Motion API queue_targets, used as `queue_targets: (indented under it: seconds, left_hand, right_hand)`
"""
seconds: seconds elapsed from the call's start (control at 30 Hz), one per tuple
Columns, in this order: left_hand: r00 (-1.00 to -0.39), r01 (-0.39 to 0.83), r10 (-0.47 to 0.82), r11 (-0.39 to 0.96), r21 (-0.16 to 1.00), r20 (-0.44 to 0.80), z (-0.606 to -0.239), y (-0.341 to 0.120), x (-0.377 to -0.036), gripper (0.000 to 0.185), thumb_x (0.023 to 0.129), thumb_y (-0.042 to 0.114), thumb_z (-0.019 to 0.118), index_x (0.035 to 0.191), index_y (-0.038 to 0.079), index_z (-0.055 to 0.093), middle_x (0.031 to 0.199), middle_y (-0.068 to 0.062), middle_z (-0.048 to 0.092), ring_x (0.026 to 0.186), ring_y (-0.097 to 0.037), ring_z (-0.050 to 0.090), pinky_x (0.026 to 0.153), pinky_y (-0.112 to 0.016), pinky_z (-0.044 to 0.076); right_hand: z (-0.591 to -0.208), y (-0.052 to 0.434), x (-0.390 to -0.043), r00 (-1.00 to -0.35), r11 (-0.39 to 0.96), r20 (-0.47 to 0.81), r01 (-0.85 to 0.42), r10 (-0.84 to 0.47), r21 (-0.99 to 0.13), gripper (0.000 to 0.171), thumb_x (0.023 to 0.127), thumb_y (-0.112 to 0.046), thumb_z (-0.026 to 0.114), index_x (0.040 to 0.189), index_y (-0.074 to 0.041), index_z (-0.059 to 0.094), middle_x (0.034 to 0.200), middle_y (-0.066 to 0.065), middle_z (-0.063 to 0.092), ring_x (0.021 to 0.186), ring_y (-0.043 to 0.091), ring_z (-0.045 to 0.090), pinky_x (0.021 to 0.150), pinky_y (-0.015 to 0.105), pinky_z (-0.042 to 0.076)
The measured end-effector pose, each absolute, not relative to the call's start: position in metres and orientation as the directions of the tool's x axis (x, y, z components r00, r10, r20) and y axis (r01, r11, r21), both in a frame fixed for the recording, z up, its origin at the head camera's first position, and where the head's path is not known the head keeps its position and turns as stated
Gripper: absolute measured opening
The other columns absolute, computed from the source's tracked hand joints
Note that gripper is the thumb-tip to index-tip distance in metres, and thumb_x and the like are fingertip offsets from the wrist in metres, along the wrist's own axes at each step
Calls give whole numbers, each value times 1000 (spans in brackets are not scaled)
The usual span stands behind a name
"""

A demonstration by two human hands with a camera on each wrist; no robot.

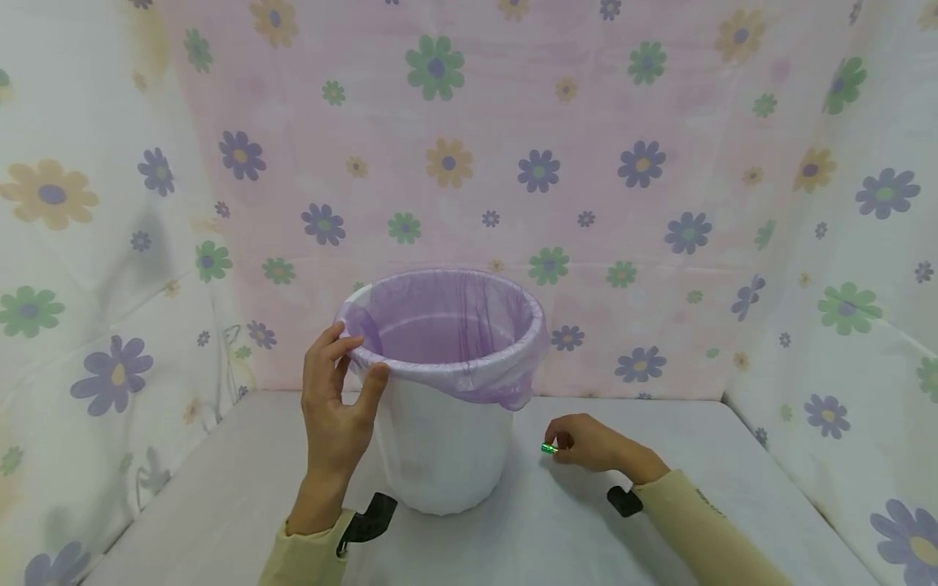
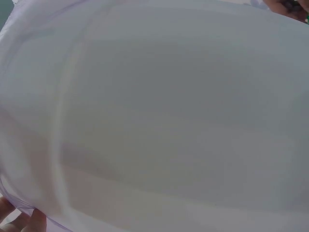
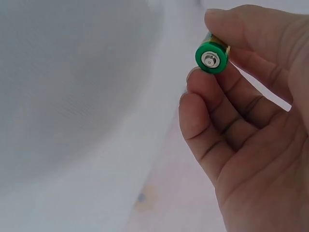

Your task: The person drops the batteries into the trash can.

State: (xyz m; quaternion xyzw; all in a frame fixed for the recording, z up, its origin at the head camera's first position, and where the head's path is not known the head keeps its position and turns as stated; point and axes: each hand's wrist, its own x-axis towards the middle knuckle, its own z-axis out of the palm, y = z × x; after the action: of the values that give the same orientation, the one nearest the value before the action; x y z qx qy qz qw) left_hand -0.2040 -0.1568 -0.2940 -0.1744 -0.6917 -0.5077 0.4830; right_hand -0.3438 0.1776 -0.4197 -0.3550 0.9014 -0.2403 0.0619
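Head view, from the near edge outward: two pale yellow sleeves come in at the bottom, each with a black wrist mount beside it, over a white table. The right hand rests low on the table, just right of the bin's foot, with its fingers curled in and a small green battery pinched at the fingertips. The right wrist view shows it close: the battery sits between the thumb above and the fingertips below, its green-ringed end with the metal contact turned toward the camera, and the bin's white wall fills the left of that picture. The left hand is raised at the near left side of the white bin, thumb pressed on the outer face just under the rim and fingers hooked over the top edge, so that it grips the rim together with the folded-over bag. The left wrist view is almost wholly the bin's white wall, with only a few fingertips at the lower left corner. A purple bin liner lines the bin, its edge turned down over the rim and hanging lowest at the front right. Behind stands a flowered cloth backdrop, pink in the middle and white at the sides.
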Motion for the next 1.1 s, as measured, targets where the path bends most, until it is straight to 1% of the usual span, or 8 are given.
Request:
queue_targets:
  seconds: [0.13,0.3,0.47,0.57,0.7,0.83,0.97,1.1]
  left_hand:
    - [-473,732,-246,425,533,846,-292,-158,-203,37,84,-2,69,114,-14,51,135,-32,38,126,-45,40,107,-27,36]
    - [-465,741,-246,418,526,851,-295,-160,-207,38,84,-1,69,115,-14,51,135,-31,39,126,-45,39,107,-29,37]
    - [-468,747,-250,401,530,848,-308,-168,-222,40,83,2,72,118,-6,54,139,-22,39,129,-37,39,108,-30,37]
    - [-466,750,-252,397,530,848,-314,-172,-228,42,83,4,73,120,-2,55,141,-16,40,131,-31,40,107,-29,37]
    - [-456,757,-250,396,520,854,-315,-174,-230,42,82,6,74,120,0,56,141,-14,41,131,-29,40,107,-30,37]
    - [-456,754,-252,399,521,854,-312,-172,-227,42,82,3,73,119,-2,55,140,-17,41,130,-33,40,107,-28,37]
    - [-459,748,-252,408,523,852,-303,-165,-216,39,83,-1,71,116,-9,53,136,-26,40,127,-41,40,107,-26,37]
    - [-460,743,-253,415,525,851,-294,-159,-206,37,83,-3,69,114,-14,52,134,-31,40,125,-46,40,107,-27,37]
  right_hand:
    - [-404,179,-336,-725,618,82,-635,-683,-464,15,87,-10,67,100,-17,66,78,-8,55,71,9,51,62,25,47]
    - [-382,186,-323,-705,581,110,-653,-700,-486,15,89,-10,66,104,-13,65,81,-7,57,72,9,52,62,25,49]
    - [-354,195,-312,-701,564,146,-663,-698,-492,17,90,-12,65,107,-12,64,83,-7,57,71,9,53,61,25,50]
    - [-335,198,-307,-692,558,170,-682,-701,-473,19,90,-12,66,108,-12,63,82,-6,57,69,9,53,60,25,50]
    - [-308,201,-300,-686,571,201,-704,-699,-422,18,90,-13,67,108,-13,63,82,-8,57,70,9,53,60,25,49]
    - [-285,201,-294,-675,574,225,-724,-702,-382,18,89,-11,66,106,-13,64,83,-8,57,70,9,53,60,24,50]
    - [-266,200,-289,-651,556,247,-749,-717,-359,18,89,-6,64,106,-12,64,84,-7,58,71,10,53,60,24,50]
    - [-249,197,-286,-640,557,283,-765,-714,-324,19,88,-5,62,105,-14,65,83,-9,57,71,10,52,61,25,49]
